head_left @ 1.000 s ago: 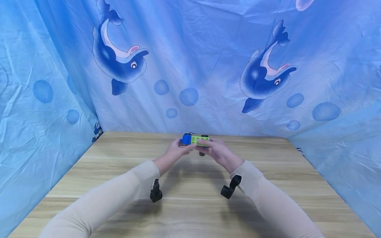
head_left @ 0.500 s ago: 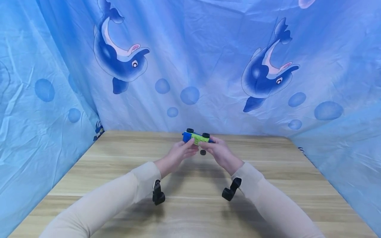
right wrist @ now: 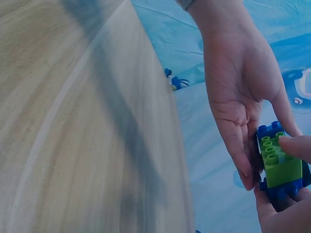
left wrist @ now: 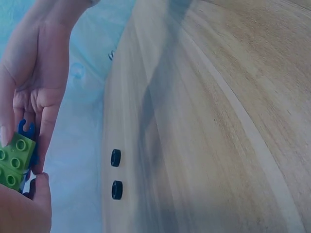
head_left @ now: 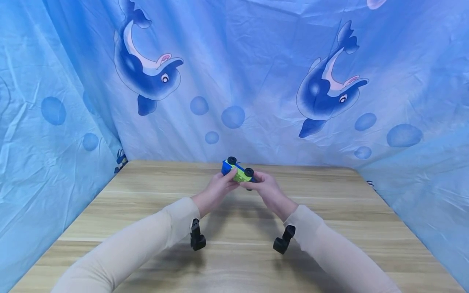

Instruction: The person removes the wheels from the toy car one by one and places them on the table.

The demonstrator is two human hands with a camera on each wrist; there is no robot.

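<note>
Both hands hold a toy car [head_left: 240, 175] built of blocks, with a green studded body, blue ends and black wheels. It is tilted above the table, the two wheels of its far side showing. My left hand [head_left: 215, 190] grips the blue end on the left, thumb on the green block [right wrist: 284, 171]. My right hand [head_left: 272, 192] holds the other end between thumb and fingers. A blue hook [left wrist: 26, 128] sticks out of the car's end. On the table below lie two loose black wheels, one wheel [left wrist: 115, 158] beside another wheel [left wrist: 117, 190].
The wooden table [head_left: 234, 260] ends just behind the hands. A blue dolphin-print curtain [head_left: 256, 73] hangs along its back and sides. Black camera mounts, a left mount [head_left: 198, 236] and a right mount [head_left: 284, 240], hang from the wrists.
The toy car has turned in the hands: its left end has risen, its right end dipped, and its far-side wheels have swung into view. The right hand has shifted slightly down over the loose wheels.
</note>
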